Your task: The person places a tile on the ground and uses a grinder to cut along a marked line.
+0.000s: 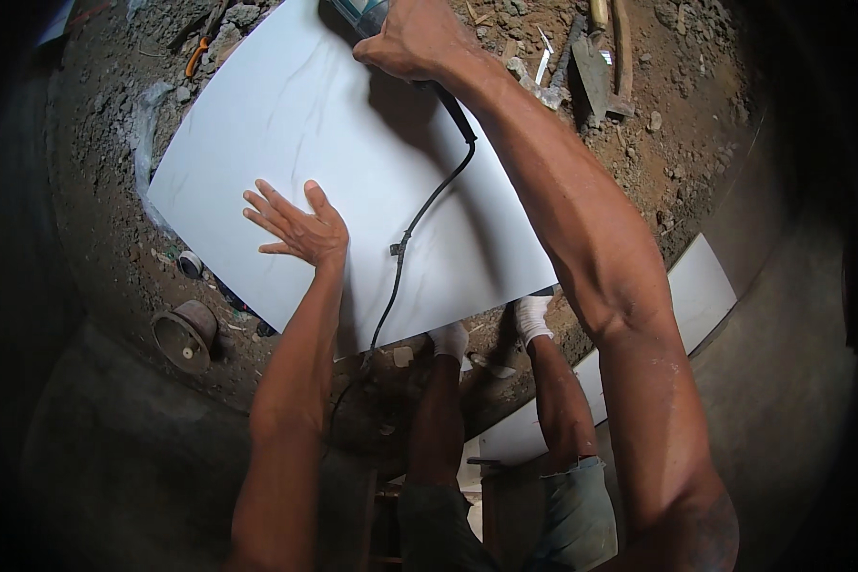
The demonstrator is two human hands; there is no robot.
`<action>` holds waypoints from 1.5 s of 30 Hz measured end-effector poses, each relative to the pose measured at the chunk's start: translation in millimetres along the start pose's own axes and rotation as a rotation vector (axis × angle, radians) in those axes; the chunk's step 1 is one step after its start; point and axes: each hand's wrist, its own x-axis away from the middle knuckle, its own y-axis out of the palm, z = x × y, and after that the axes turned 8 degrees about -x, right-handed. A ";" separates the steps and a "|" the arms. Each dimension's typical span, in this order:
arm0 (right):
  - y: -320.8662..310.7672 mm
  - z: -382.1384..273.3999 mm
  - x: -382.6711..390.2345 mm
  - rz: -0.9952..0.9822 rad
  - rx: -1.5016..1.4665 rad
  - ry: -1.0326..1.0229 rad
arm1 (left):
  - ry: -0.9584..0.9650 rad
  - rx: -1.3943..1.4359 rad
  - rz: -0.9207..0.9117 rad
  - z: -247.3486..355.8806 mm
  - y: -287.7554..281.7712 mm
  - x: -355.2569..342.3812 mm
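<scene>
A large white tile (pixel 257 124) with faint grey veins lies in front of me on the rough ground. My left hand (pixel 300 226) rests on its left part, fingers spread and palm down. At the tile's far edge, my right hand (pixel 415 43) is wrapped around a teal corded power tool (pixel 360 13). Most of that tool is cut off by the picture's upper edge, so its exact kind and working end cannot be seen. From it, a black cord (pixel 431 205) runs back across the tile and drops over the near edge toward my feet.
Rubble and soil surround the tile. At the far right lie a trowel (pixel 593 81) and a wooden-handled hammer (pixel 623 57); orange-handled pliers (pixel 197 57) are far left. A small bucket (pixel 186 336) sits near left. Another white tile piece (pixel 702 286) lies right, beyond my arm.
</scene>
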 end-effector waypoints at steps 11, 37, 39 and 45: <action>4.7 -3.6 -8.6 -0.012 0.000 -0.008 | -0.014 0.011 -0.009 2.7 1.0 3.5; 2.5 3.9 -2.2 -0.029 -0.008 -0.002 | -0.001 -0.005 -0.015 0.6 1.9 1.0; 4.4 8.3 -3.6 -0.027 -0.010 -0.008 | 0.000 -0.001 -0.015 1.5 1.5 1.6; 6.3 9.7 -3.1 -0.012 -0.028 -0.032 | 0.002 -0.008 -0.007 -1.1 3.7 0.5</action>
